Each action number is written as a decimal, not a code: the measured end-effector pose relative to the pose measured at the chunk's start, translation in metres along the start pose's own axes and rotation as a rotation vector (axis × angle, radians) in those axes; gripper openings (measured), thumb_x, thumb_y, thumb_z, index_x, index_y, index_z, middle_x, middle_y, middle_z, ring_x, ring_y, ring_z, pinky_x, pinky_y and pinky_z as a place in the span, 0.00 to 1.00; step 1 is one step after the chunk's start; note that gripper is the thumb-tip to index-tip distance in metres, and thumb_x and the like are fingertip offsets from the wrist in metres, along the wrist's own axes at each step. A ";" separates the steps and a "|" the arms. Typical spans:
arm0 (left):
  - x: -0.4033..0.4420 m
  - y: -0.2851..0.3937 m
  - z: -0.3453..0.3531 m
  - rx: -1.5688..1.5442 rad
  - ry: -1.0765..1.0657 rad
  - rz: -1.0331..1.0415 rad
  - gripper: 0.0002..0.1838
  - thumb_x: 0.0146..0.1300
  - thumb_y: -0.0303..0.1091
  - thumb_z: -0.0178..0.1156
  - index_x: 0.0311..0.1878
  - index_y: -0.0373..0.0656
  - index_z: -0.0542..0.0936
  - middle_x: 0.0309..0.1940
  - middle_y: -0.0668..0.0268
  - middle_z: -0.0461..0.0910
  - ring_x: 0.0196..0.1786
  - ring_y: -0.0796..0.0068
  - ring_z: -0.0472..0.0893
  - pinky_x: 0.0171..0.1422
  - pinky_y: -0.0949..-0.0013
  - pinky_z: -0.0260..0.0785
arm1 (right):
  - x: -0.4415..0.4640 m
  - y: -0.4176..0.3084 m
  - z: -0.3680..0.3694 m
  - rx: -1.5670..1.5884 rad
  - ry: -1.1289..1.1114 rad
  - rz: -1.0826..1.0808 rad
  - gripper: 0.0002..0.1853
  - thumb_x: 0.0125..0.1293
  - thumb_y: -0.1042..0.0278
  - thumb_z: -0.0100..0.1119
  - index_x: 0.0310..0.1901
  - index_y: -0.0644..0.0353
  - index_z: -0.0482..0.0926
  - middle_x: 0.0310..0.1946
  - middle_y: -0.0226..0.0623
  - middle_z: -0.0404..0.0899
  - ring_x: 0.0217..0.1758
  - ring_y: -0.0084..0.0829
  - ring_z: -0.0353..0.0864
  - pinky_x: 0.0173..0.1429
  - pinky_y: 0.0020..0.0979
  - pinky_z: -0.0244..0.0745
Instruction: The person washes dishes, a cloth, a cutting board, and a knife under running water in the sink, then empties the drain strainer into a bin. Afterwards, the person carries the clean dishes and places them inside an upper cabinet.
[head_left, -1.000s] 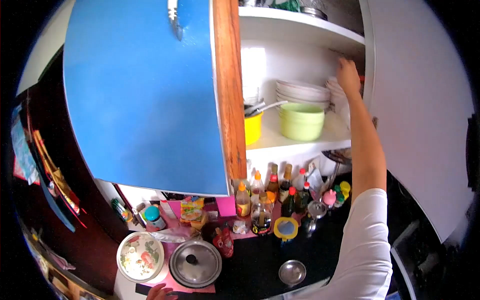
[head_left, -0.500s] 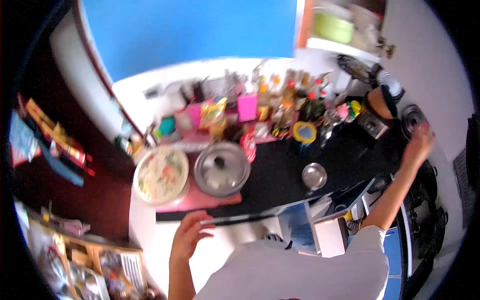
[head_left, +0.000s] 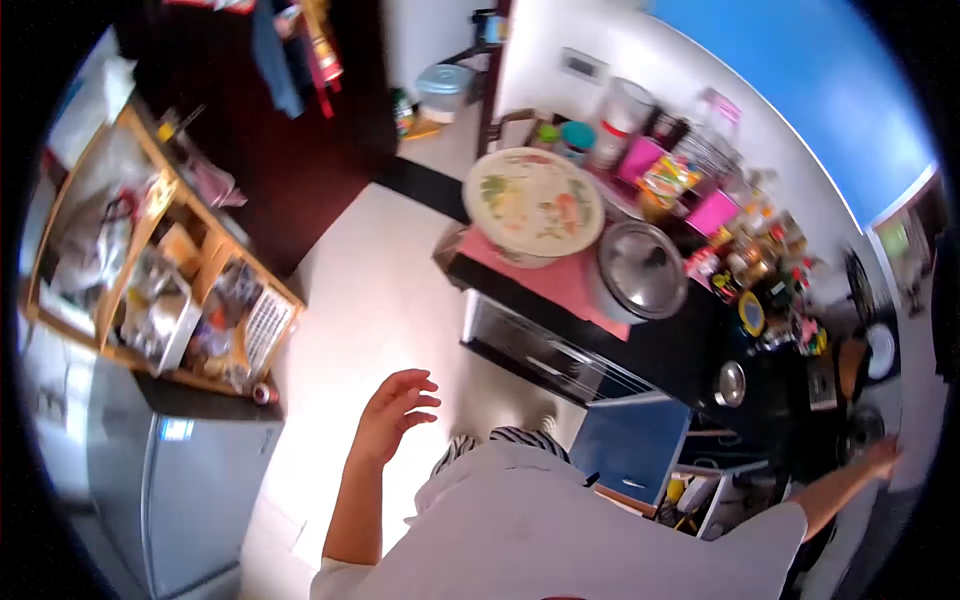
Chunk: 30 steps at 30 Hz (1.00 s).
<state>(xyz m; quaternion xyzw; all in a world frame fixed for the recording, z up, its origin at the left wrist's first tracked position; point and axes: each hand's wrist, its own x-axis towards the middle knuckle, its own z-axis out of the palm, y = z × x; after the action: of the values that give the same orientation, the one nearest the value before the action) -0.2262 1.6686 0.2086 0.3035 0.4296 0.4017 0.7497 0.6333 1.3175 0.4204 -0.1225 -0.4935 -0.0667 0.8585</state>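
Note:
My left hand (head_left: 397,412) hangs in the air over the pale floor, fingers curved and apart, holding nothing. Far to the right, my right hand (head_left: 880,458) reaches out beside a dark round object (head_left: 864,427) at the counter's far end. Its fingers are too small and blurred to make out, so I cannot tell whether it touches or grips anything. A steel bowl (head_left: 731,384) sits on the black counter (head_left: 690,357), short of that hand. Further left are a lidded metal pot (head_left: 643,270) and a large basin with a flower-patterned cover (head_left: 534,203).
Bottles and jars (head_left: 765,255) crowd the wall side. Below the counter, a blue cabinet door (head_left: 628,450) stands open beside an open drawer. A wooden shelf (head_left: 185,235) with bagged goods and a grey fridge (head_left: 205,500) stand at left.
My view has swung left, bringing the fridge and more floor into sight. My right arm stays stretched to the right; my left hand remains raised and empty.

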 end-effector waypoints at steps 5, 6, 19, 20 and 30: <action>-0.012 -0.014 -0.037 -0.108 0.128 0.003 0.14 0.61 0.32 0.50 0.50 0.41 0.70 0.41 0.64 0.74 0.42 0.72 0.76 0.42 0.71 0.71 | -0.057 0.067 0.162 -1.148 0.687 -0.182 0.16 0.57 0.71 0.55 0.41 0.80 0.73 0.36 0.62 0.75 0.38 0.51 0.78 0.44 0.39 0.79; -0.011 -0.015 -0.039 -0.121 0.122 0.018 0.14 0.61 0.32 0.50 0.50 0.41 0.70 0.41 0.64 0.74 0.42 0.72 0.76 0.42 0.72 0.70 | -0.081 0.085 0.219 -1.203 0.716 -0.090 0.19 0.59 0.70 0.54 0.44 0.83 0.71 0.44 0.63 0.72 0.46 0.51 0.75 0.51 0.43 0.75; -0.005 -0.009 -0.046 -0.200 0.128 0.083 0.16 0.62 0.33 0.50 0.51 0.40 0.69 0.43 0.63 0.73 0.45 0.71 0.76 0.46 0.70 0.71 | -0.082 0.241 0.166 -2.105 -0.134 -0.529 0.24 0.52 0.51 0.62 0.41 0.64 0.76 0.37 0.45 0.78 0.37 0.41 0.78 0.41 0.39 0.73; -0.006 -0.011 -0.050 -0.218 0.153 0.086 0.15 0.62 0.33 0.50 0.51 0.40 0.69 0.43 0.63 0.73 0.45 0.71 0.76 0.46 0.70 0.70 | -0.077 0.257 0.147 -2.303 -0.140 -0.260 0.22 0.53 0.53 0.62 0.41 0.64 0.77 0.38 0.46 0.79 0.35 0.38 0.79 0.38 0.39 0.74; 0.023 0.024 -0.048 -0.328 0.261 0.144 0.13 0.62 0.33 0.50 0.50 0.42 0.70 0.42 0.67 0.73 0.44 0.75 0.75 0.47 0.71 0.69 | -0.310 0.332 0.468 -1.036 -0.320 -0.050 0.10 0.62 0.68 0.46 0.29 0.62 0.76 0.22 0.35 0.73 0.20 0.28 0.72 0.23 0.26 0.71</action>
<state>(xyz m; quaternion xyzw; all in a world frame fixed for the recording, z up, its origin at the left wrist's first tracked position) -0.2698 1.7052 0.1976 0.1525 0.4293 0.5545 0.6964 0.1665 1.7637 0.3305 -0.5267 -0.5231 -0.3022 0.5980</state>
